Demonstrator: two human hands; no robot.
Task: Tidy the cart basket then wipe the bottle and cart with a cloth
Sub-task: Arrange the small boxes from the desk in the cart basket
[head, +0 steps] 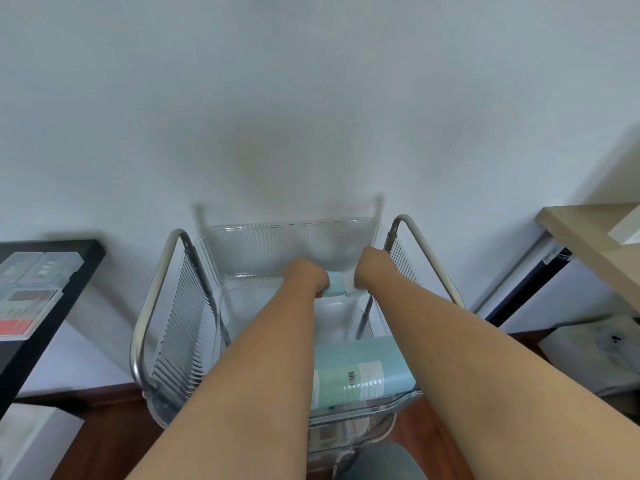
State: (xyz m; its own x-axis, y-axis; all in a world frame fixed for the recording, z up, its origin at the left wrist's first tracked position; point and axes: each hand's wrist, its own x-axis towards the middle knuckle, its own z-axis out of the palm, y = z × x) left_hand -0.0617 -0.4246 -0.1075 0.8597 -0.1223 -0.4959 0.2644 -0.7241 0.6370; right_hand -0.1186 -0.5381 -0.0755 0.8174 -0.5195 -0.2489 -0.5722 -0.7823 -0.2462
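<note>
A clear ribbed plastic cart basket (pixel 277 237) with curved metal side rails stands against the white wall. Both my arms reach down into it. My left hand (pixel 308 275) and my right hand (pixel 369 270) are closed side by side on a small light-blue and white object (pixel 337 284) near the basket's far end; most of it is hidden by my fingers. A large pale-teal bottle (pixel 360 370) with a white barcode label lies on its side in the near part of the basket, between my forearms.
A black shelf (pixel 79 268) with flat packets stands at the left. At the right are a light wooden tabletop (pixel 585 233) and white boxes on the floor. Dark wooden floor shows around the cart. A lower cart tier is dimly visible beneath.
</note>
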